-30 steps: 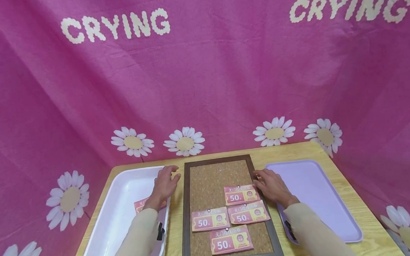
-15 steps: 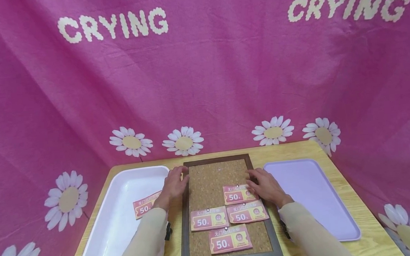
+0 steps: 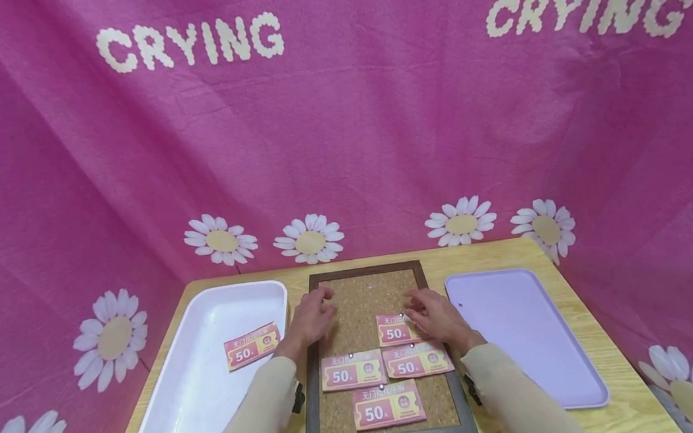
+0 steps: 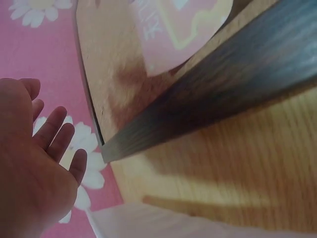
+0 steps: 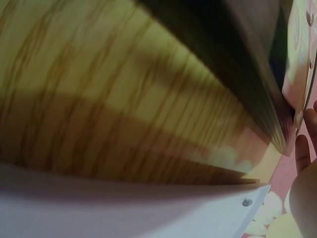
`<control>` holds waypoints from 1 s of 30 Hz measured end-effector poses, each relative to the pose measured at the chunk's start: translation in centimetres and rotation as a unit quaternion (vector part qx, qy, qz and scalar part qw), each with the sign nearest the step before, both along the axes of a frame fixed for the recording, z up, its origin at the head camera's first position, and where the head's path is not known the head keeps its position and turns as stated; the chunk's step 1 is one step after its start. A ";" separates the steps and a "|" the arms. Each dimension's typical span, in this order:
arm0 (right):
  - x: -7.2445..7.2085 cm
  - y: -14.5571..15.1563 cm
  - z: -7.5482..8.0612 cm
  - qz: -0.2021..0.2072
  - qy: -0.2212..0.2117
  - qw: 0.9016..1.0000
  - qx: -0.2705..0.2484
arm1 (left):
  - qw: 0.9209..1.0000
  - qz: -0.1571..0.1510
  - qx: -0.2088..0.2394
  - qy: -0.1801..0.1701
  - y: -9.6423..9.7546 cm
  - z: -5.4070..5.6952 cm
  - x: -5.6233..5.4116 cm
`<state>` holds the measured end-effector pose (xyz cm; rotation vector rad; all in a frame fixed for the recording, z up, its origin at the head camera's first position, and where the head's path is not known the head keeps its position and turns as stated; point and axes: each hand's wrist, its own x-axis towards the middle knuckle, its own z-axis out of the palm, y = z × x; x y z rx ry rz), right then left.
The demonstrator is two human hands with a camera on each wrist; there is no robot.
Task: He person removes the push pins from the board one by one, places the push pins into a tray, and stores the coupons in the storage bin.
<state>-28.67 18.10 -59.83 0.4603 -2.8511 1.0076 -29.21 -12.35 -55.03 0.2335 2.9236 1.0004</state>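
Observation:
My left hand (image 3: 312,319) hovers over the upper left side of a dark-framed cork board (image 3: 366,301), its fingers relaxed and holding nothing. My right hand (image 3: 438,315) is over the board's right frame, loosely bent, and partly covers the top-right pink coupon (image 3: 393,333). In the right wrist view only a few fingertips (image 5: 301,153) show at the edge. Several such coupons marked 50 are pinned to the board, among them a left one (image 3: 353,374) and a bottom one (image 3: 388,406). Another coupon (image 3: 252,347) lies tilted in the white tray (image 3: 181,385).
A lavender tray (image 3: 532,337) lies right of the board, with a small dark pin (image 3: 460,305) near its left rim. All stand on a wooden table (image 3: 477,256). Behind hangs a pink curtain (image 3: 348,143) with printed daisies.
Both hands have moved inward over the board, the left going right from the white tray and the right going left. The tray's coupon and the small pin have come into sight.

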 end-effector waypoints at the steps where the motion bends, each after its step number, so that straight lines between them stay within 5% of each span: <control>1: 0.0 -0.1 0.0 0.000 0.001 1.000 -0.002 | 1.000 -0.002 0.002 -0.004 0.2 -0.1 0.1; 17: 0.2 -0.6 -0.6 0.012 0.002 1.000 -0.003 | 0.997 -0.051 0.010 0.053 2.1 -1.6 0.9; 30: 0.2 -0.6 -0.8 0.013 -0.001 1.000 0.007 | 0.994 -0.092 -0.024 0.049 3.9 -1.8 1.3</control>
